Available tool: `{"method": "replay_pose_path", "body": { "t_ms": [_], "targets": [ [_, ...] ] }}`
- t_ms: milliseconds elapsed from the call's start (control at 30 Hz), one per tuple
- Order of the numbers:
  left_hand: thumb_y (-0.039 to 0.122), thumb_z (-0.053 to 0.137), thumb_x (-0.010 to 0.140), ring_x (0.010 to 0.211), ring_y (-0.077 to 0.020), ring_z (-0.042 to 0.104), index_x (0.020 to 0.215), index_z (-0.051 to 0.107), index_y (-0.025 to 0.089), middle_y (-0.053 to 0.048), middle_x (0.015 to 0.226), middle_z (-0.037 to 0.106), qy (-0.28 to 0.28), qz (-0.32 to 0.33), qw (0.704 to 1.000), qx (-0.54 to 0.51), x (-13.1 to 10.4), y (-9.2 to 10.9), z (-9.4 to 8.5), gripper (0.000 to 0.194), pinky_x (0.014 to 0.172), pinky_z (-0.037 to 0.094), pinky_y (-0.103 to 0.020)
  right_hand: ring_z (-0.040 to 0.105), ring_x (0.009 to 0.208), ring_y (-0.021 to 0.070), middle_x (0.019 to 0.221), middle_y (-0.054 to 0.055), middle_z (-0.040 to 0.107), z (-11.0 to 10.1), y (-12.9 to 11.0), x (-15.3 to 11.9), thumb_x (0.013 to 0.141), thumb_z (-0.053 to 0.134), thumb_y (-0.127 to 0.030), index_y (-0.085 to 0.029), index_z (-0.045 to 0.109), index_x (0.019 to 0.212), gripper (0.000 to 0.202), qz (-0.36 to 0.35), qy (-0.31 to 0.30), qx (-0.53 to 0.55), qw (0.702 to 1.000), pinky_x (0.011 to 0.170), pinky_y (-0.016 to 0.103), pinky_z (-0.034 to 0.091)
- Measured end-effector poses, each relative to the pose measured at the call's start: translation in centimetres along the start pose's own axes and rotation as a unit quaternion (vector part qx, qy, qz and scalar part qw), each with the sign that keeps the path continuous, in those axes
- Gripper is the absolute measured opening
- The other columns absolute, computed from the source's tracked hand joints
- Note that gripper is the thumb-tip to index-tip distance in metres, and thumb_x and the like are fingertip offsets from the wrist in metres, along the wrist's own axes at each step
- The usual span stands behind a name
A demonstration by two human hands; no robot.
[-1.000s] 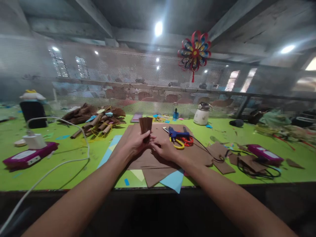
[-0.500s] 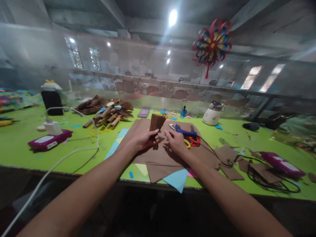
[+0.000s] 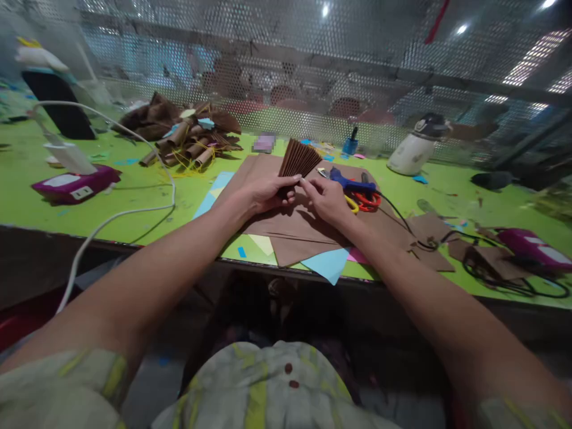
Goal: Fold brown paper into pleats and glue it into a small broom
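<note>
A pleated brown paper fan [image 3: 300, 159] stands partly spread, its narrow lower end held in my left hand [image 3: 274, 193]. My right hand [image 3: 325, 195] is closed in a pinch at the fan's lower right edge, its fingertips close to my left thumb. Both hands are above brown paper sheets [image 3: 290, 247] on the green table. Just right of my right hand lie a blue glue gun [image 3: 353, 182] and scissors with red handles [image 3: 369, 202]. A yellow handle [image 3: 351, 204] shows beside them.
Rolled brown paper pieces [image 3: 183, 140] with yellow string lie at the back left. Purple power strips [image 3: 75, 183] sit at both sides, with a white cable and a black cord. A white kettle [image 3: 409, 152] stands back right, a blue bottle [image 3: 350, 145] behind the glue gun.
The view has tilted downward, so the table appears higher. The fan is spread wider, and my right fingertips have come up to its lower end.
</note>
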State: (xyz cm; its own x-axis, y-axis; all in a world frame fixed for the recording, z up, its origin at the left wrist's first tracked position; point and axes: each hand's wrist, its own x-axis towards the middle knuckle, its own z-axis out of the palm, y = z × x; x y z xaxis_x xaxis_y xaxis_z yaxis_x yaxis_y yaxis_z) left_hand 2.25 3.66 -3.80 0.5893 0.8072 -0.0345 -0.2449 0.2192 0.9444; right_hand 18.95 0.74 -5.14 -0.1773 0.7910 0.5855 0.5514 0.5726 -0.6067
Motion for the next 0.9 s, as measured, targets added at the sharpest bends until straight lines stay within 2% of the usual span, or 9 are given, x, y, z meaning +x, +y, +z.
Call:
{"method": "replay_pose_path", "body": {
  "t_ms": [233, 467, 733, 900],
  "targets": [
    [0.018, 0.053, 0.087, 0.049, -0.0102, 0.051, 0.079, 0.058, 0.012, 0.0, 0.055, 0.052, -0.001, -0.016, 1.0, 0.008, -0.35, 0.17, 0.5, 0.011, 0.048, 0.045, -0.021, 0.051, 0.047, 0.0116, 0.051, -0.001, 0.054, -0.35, -0.07, -0.04, 0.088, 0.048, -0.05, -0.014, 0.066, 0.073, 0.043, 0.006, 0.02, 0.006, 1.0, 0.05, 0.024, 0.037],
    [0.019, 0.057, 0.085, 0.051, -0.0107, 0.053, 0.081, 0.06, 0.012, -0.001, 0.057, 0.055, -0.005, -0.015, 1.0, 0.009, -0.23, 0.02, 0.42, 0.009, 0.05, 0.047, -0.021, 0.05, 0.049, 0.0113, 0.057, 0.0, 0.056, -0.07, 0.64, 0.1, 0.088, 0.048, -0.053, -0.014, 0.065, 0.074, 0.045, 0.0, 0.03, -0.001, 1.0, 0.051, 0.024, 0.037],
    [0.019, 0.058, 0.085, 0.052, -0.0104, 0.054, 0.079, 0.059, 0.011, -0.001, 0.057, 0.056, 0.01, -0.011, 1.0, 0.013, -0.12, -0.06, 0.35, 0.009, 0.053, 0.047, -0.021, 0.051, 0.05, 0.0111, 0.06, 0.001, 0.059, -0.08, 0.57, -0.05, 0.088, 0.047, -0.053, -0.014, 0.065, 0.076, 0.044, 0.014, 0.004, -0.004, 1.0, 0.05, 0.023, 0.038],
    [0.017, 0.054, 0.087, 0.052, -0.01, 0.053, 0.078, 0.059, 0.011, -0.002, 0.057, 0.055, 0.017, -0.006, 1.0, 0.018, -0.08, -0.05, 0.47, 0.012, 0.051, 0.046, -0.02, 0.052, 0.05, 0.0111, 0.061, 0.001, 0.061, -0.05, 0.44, -0.05, 0.088, 0.05, -0.045, -0.014, 0.066, 0.077, 0.036, 0.011, -0.006, -0.014, 1.0, 0.053, 0.024, 0.039]
  ]
}}
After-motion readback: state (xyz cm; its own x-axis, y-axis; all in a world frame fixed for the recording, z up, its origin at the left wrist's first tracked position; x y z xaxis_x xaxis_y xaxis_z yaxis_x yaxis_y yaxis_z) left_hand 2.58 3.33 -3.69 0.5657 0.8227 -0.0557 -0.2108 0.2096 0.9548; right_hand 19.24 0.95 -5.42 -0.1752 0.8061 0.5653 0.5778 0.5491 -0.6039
